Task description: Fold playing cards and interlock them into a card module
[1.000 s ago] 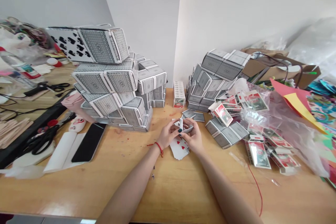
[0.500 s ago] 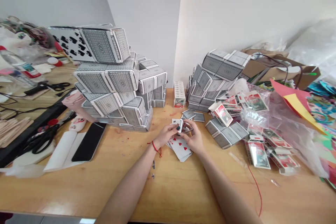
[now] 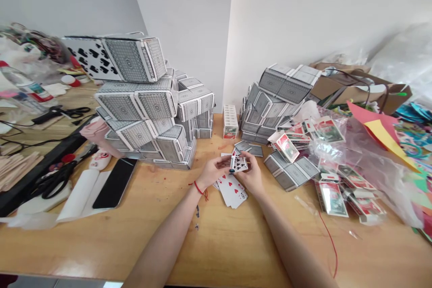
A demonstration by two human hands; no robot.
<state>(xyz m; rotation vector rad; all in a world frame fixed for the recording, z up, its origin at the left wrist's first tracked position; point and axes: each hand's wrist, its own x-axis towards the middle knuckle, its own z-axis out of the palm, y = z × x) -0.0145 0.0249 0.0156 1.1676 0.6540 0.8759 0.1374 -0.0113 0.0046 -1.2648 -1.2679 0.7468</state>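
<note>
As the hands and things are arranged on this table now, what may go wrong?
The left hand and right hand hold playing cards above a loose card pile; a low wrist might scatter it. The top card block juts out leftward past the block beneath, so a bump could perhaps tip it.

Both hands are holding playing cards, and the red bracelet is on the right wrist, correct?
Not quite: the head view shows the red bracelet on the left wrist. The left hand and right hand do hold playing cards.
</note>
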